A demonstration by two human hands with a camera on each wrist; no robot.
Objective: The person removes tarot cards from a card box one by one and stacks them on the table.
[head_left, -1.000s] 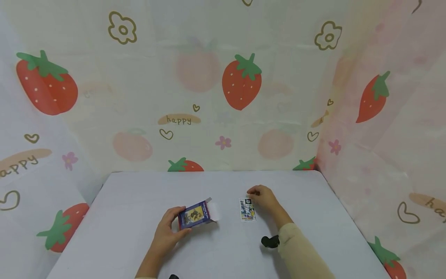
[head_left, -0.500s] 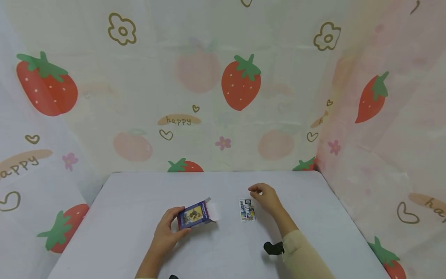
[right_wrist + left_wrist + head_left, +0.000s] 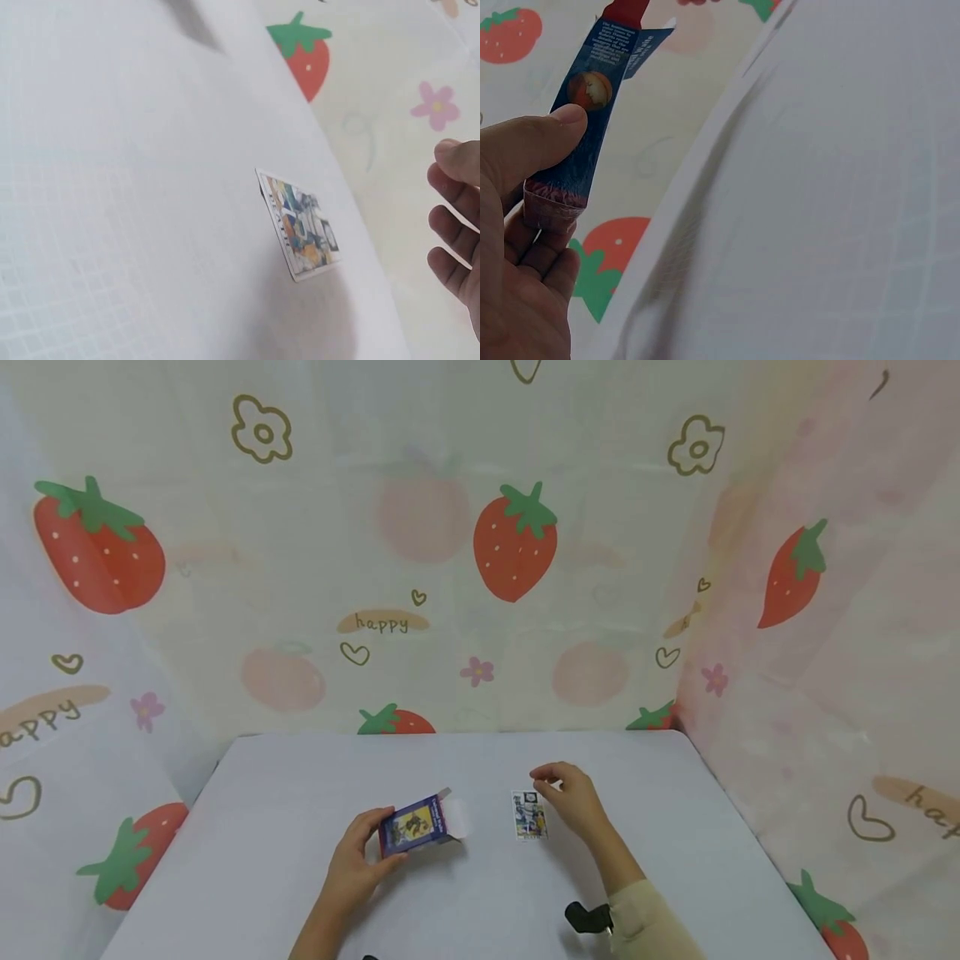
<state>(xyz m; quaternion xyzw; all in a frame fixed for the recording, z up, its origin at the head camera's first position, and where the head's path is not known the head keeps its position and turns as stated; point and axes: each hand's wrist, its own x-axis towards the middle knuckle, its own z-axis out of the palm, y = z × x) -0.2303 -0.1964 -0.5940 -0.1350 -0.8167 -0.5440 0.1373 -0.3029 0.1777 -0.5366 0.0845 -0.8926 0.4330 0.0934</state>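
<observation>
My left hand (image 3: 351,867) grips a small dark-blue card box (image 3: 412,828) with a yellow picture, thumb on one side and fingers on the other. The box's end flap (image 3: 454,818) hangs open toward the right. In the left wrist view, the thumb presses the narrow printed side of the box (image 3: 574,161). A picture card (image 3: 529,817) with a white border lies face up on the table; whether others lie beneath it, I cannot tell. My right hand (image 3: 573,797) hovers just beyond the card, fingers loosely bent, holding nothing. The right wrist view shows the fingers (image 3: 448,225) apart from the card.
A white-covered table (image 3: 285,785) spreads under both hands. Cloth printed with strawberries (image 3: 516,547) hangs behind it and at both sides. A black piece (image 3: 588,917) juts out near the right sleeve (image 3: 648,918).
My right hand has lifted slightly off the card's upper right corner, so more of the card shows. The left hand and box stay about where they were. The head view has shifted a little.
</observation>
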